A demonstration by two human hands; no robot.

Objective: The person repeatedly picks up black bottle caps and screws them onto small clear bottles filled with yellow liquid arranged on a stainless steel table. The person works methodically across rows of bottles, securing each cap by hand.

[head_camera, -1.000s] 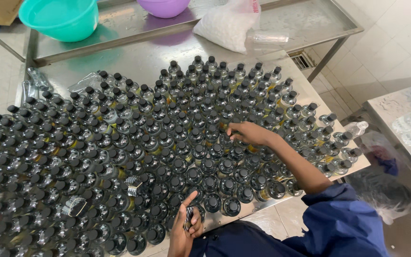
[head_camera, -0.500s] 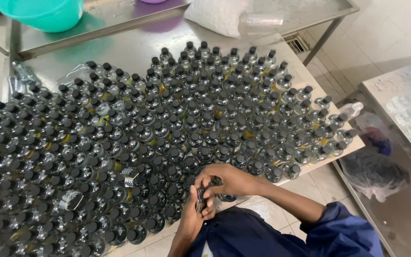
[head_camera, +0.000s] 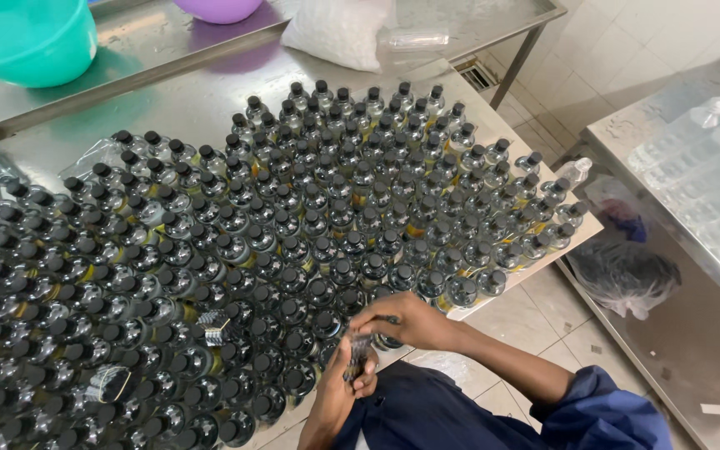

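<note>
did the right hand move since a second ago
Yes. The right hand came back from the middle of the bottles to the table's near edge, meeting the left hand.

We see both hands meeting low in frame, close to body. Left hand (head_camera: 339,392) rises from below, palm turned up and inward, fingers curled in a closed grasp, thumb toward right hand. Right hand (head_camera: 406,321) sits above left, back of hand up, fingers bent down, fingertips pinched together over left hand's fingers. Right forearm runs bare down to right, elbow bent, blue sleeve pushed up near elbow. Left forearm nearly vertical, mostly out of frame.
</note>
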